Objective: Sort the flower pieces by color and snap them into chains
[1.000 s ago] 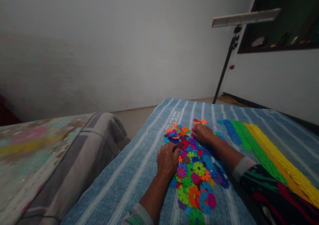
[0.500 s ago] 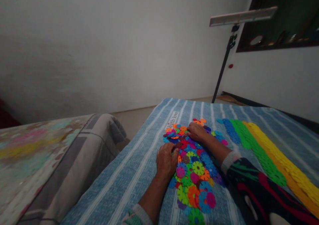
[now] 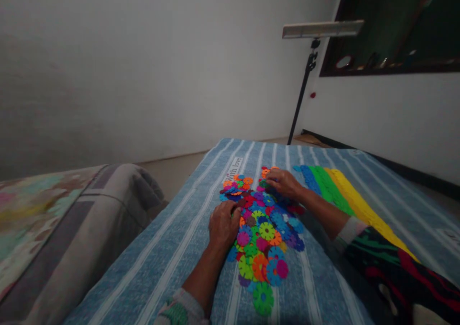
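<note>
A pile of many-coloured plastic flower discs (image 3: 266,231) lies spread on a blue striped cloth (image 3: 168,248). My left hand (image 3: 223,225) rests at the pile's left edge, thumb and fingers pinched together at a brown disc (image 3: 242,203). At the far part of the pile is my right hand (image 3: 285,183), palm down with bent fingers. A green disc (image 3: 263,183) shows by its fingertips; what lies under that hand is hidden.
Right of the pile run overlapping rows of sorted discs: blue (image 3: 309,178), green (image 3: 328,186) and yellow (image 3: 355,203). A stand with a flat panel (image 3: 323,29) rises behind the cloth. To the left is a cushioned surface with a patterned cover (image 3: 39,205).
The view has turned slightly right. My right hand has shifted right across the far discs, opening a gap beside the far-left cluster. My left hand keeps about the same place with the brown disc.
</note>
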Available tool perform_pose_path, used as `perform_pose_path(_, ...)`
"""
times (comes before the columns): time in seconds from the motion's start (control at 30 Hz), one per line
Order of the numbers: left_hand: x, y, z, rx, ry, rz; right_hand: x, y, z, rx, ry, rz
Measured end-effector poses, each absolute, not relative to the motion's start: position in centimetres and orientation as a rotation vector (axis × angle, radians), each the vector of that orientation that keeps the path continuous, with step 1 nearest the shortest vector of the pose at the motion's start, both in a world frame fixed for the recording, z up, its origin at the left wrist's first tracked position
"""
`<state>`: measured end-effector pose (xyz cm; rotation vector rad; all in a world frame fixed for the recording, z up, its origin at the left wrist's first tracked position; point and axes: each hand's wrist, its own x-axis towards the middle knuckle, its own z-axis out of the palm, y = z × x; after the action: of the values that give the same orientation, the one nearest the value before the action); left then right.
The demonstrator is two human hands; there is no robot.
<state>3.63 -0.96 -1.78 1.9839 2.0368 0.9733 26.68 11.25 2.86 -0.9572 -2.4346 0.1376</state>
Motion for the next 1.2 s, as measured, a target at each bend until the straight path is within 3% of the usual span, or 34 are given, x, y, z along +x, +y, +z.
perform_pose_path(0.27,3.3,-0.2,-1.4,2.034,2.044,0.874,40.8,6.8,6.7,-1.209,-2.303,0.309)
perform_pose_path(0.5,3.3,0.3,-0.7,2.033,2.094,0.822,48.2,1.8,5.1,-1.456,-2.358,0.424)
perform_pose_path(0.9,2.8,0.6,-0.8,2.079,2.055,0.883,48.9,-0.3,2.8,-1.608,-2.386,0.424)
perform_pose_path(1.2,3.7,-0.4,-0.5,2.048,2.075,0.815,47.4,-1.6,2.4,-1.596,-2.453,0.249)
